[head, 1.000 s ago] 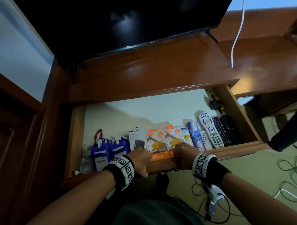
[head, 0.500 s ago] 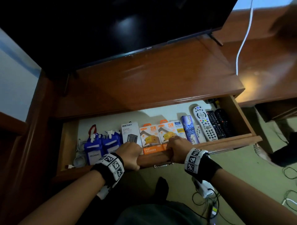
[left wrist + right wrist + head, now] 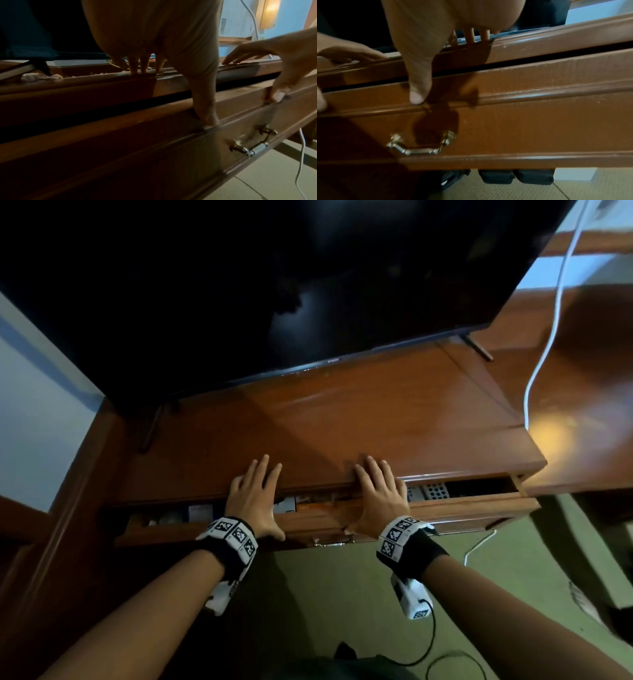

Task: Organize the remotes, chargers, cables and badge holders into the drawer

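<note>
A glossy reddish-brown wooden bench (image 3: pixel 394 419) fills the middle of the head view, with a dark television (image 3: pixel 274 278) standing on it and a white cable (image 3: pixel 544 354) trailing down across its right part, where a warm patch of light glints on the wood. Pale blue wall shows at the far left and upper right, and greenish carpet (image 3: pixel 342 594) covers the floor below, crossed by thin black and white wires.

The drawer (image 3: pixel 472 513) sits under the bench top, open only by a narrow slot. Through that slot, slivers of the stored things show: a white remote (image 3: pixel 433 491) with rows of buttons at the right, orange charger boxes (image 3: pixel 315 503) between the hands, and pale shapes at the left too hidden to name. A brass handle (image 3: pixel 419 146) hangs on the drawer front.

The left hand (image 3: pixel 255 498) lies flat, fingers straight and spread on the bench edge, thumb against the drawer's front rail. The right hand (image 3: pixel 380 494) mirrors it, fingers extended on the bench top, thumb tip pressed on the rail just above the handle. Neither grip holds anything.
</note>
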Action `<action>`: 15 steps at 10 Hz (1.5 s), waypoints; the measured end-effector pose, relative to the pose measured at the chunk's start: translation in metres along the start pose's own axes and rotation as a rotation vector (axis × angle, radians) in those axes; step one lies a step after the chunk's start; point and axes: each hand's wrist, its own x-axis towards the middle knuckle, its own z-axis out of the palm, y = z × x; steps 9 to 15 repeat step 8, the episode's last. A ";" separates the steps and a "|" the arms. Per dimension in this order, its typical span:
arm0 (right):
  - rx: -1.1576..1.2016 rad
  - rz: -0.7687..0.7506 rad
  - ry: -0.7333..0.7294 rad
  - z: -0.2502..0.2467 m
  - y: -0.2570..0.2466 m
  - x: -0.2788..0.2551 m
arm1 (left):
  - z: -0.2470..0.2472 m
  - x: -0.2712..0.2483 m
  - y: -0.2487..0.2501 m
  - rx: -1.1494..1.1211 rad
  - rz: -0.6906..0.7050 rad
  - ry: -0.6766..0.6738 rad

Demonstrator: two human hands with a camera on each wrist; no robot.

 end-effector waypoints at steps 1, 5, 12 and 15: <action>-0.030 -0.024 0.065 -0.003 -0.002 0.016 | -0.008 0.017 0.000 0.017 -0.044 0.014; -0.114 -0.085 0.268 0.008 -0.004 0.035 | -0.015 0.035 0.007 0.062 -0.083 0.112; 0.098 -0.051 0.154 -0.009 0.000 0.026 | -0.030 0.018 0.018 -0.217 -0.146 0.080; 0.098 -0.051 0.154 -0.009 0.000 0.026 | -0.030 0.018 0.018 -0.217 -0.146 0.080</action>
